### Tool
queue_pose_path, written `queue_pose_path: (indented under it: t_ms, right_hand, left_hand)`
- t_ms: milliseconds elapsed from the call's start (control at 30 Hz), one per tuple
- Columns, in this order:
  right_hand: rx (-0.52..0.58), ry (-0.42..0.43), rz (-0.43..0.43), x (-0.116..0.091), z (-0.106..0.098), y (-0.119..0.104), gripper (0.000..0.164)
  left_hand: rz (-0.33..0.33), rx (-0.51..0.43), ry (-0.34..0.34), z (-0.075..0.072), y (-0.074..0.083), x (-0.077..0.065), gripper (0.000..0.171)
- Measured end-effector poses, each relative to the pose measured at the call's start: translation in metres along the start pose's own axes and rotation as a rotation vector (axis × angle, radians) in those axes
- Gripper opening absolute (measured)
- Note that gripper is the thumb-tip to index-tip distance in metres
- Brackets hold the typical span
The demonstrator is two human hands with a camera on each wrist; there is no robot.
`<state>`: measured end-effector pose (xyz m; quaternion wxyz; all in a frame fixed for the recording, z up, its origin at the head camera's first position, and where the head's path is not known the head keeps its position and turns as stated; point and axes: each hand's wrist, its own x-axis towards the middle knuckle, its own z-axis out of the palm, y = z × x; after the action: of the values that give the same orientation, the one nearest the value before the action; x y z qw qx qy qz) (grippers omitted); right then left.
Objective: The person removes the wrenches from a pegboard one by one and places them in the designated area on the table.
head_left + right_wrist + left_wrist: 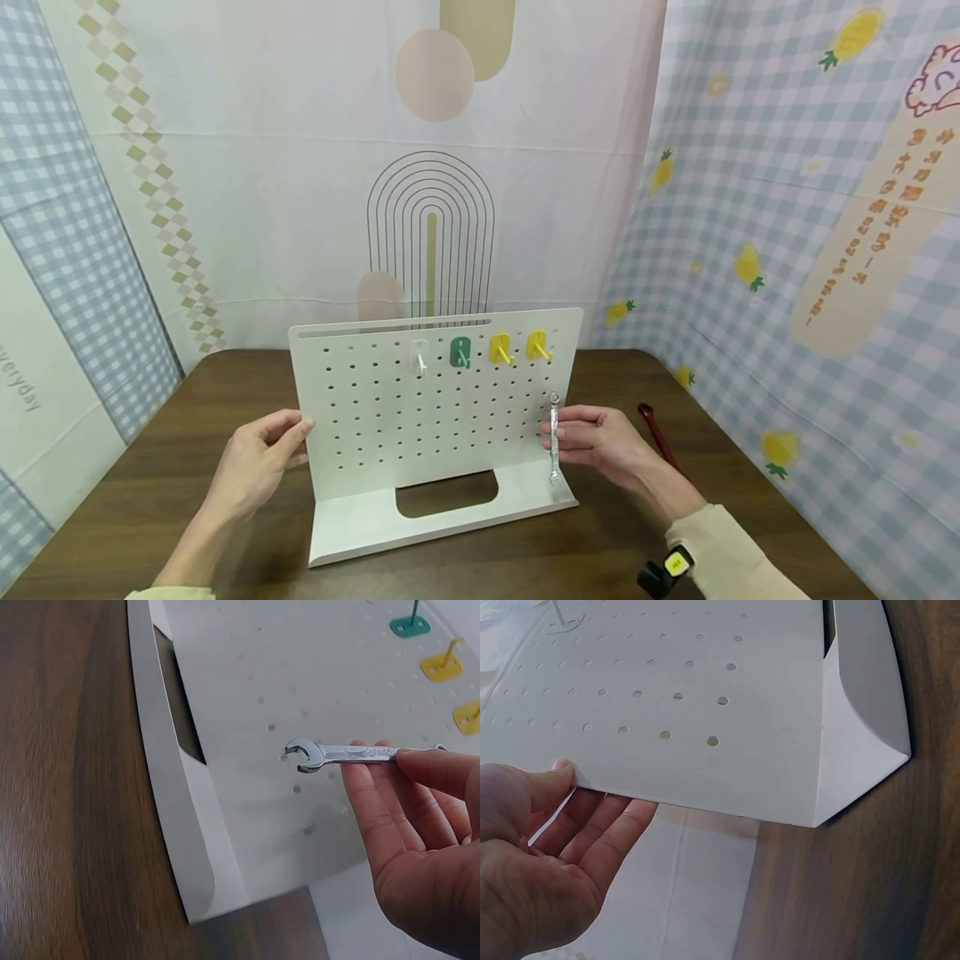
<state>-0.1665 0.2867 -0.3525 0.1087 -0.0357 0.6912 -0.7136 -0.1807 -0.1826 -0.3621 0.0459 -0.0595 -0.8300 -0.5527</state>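
A white pegboard (pixel 420 417) stands upright on its folded base on the table. My left hand (pixel 258 458) pinches the board's left edge, thumb on the front face and fingers behind, as the left wrist view (pixel 562 855) also shows. In my right hand (pixel 607 442) a silver combination wrench (pixel 352 754) is held between thumb and fingers, in front of the board's lower right side. Its open end points down toward the base and its ring end is up. Along the board's upper part sit a white hook (pixel 420 358), a green hook (pixel 461 352) and two yellow hooks (pixel 501 349), all bare.
A red wrench (pixel 657 433) lies on the brown wooden table (pixel 240 383), right of the board and partly behind my right forearm. Patterned cloth (pixel 300 167) hangs behind and on both sides. A black device with a yellow screen (pixel 677 563) is at my right sleeve.
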Motion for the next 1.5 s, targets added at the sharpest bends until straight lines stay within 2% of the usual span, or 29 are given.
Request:
queue_pose_path:
  t_ms: [300, 700, 1233, 1500]
  right_hand:
    - [0.001, 0.041, 0.004, -0.005, -0.019, 0.004, 0.026]
    - [0.004, 0.073, 0.029, -0.004, -0.038, 0.014, 0.019]
    - [-0.015, 0.120, 0.078, -0.002, -0.058, 0.021, 0.016]
    - [-0.025, 0.116, 0.080, 0.000, -0.064, 0.022, 0.014]
  left_hand:
    - [0.016, 0.010, 0.008, -0.001, 0.000, -0.003, 0.031]
    - [0.006, -0.002, 0.012, 0.000, 0.000, -0.005, 0.029]
    - [0.002, -0.016, 0.015, 0.000, 0.000, -0.005, 0.028]
    - [0.007, -0.016, 0.015, 0.000, -0.001, -0.004, 0.029]
